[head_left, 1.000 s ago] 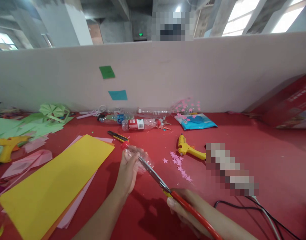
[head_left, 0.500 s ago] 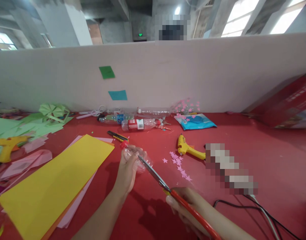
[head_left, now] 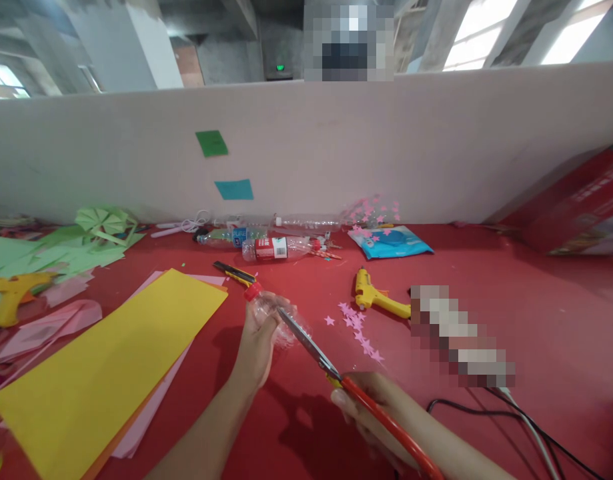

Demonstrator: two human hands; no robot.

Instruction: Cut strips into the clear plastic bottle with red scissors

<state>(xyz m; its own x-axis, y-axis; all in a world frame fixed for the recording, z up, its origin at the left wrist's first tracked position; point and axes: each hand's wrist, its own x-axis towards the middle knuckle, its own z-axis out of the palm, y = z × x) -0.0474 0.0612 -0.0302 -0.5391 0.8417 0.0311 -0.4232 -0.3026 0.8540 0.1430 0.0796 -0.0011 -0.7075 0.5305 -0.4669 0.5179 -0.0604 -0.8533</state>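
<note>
My left hand (head_left: 259, 340) is wrapped round a clear plastic bottle piece (head_left: 286, 327) with a red cap, held tilted above the red table. In my right hand (head_left: 371, 407) is a pair of scissors (head_left: 313, 350) with red handles. Their blades reach up to the clear plastic beside my left thumb and look closed or nearly so. Whether the tips touch the plastic or only overlap it, I cannot tell. A yellow box cutter (head_left: 236, 272) lies just beyond the bottle's cap.
Yellow paper sheets (head_left: 116, 367) lie at left, near green paper scraps (head_left: 51, 253) and another glue gun (head_left: 16, 293). Pink stars (head_left: 359, 327) and a yellow glue gun (head_left: 381, 300) are right of centre. Bottles (head_left: 276, 249) and a blue packet (head_left: 391, 242) line the white partition (head_left: 306, 147). Cables (head_left: 486, 413) run at right.
The bottle piece has turned slightly in my left hand, its red cap shifting a little right and down. The scissors stay at the plastic.
</note>
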